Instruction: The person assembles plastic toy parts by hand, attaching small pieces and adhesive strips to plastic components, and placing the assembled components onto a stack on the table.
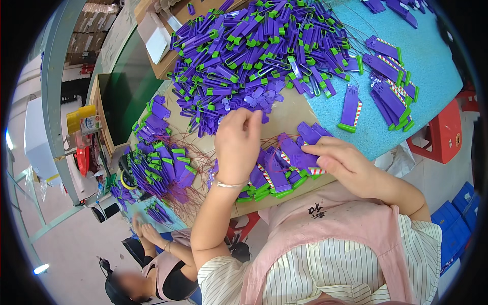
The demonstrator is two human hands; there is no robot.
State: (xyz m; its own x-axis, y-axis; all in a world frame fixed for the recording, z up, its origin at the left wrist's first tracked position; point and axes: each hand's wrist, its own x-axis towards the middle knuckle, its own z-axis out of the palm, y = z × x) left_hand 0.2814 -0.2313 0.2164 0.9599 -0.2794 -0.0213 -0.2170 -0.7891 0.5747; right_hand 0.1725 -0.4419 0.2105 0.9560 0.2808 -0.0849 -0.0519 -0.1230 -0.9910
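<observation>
My left hand [238, 145] hovers at the near edge of a heap of small flat purple pieces [244, 104]. Its fingers are curled into a pinch, and whatever lies between the fingertips is hidden. Closer to me, my right hand [343, 162] has thumb and forefinger on a flat purple plastic part [303, 158] with a red-and-white striped edge. That part lies over a row of similar purple parts with green ends [277, 178]. Thin red wires [203, 152] tangle left of my left hand.
A big pile of purple-and-green clip-like parts [264, 46] covers the table's far middle. Striped parts [391, 96] lie on the blue mat [432, 61] at right. More wired parts [157, 168] sit at left, near a co-worker's hands [145, 231]. A red stool [439, 134] stands right.
</observation>
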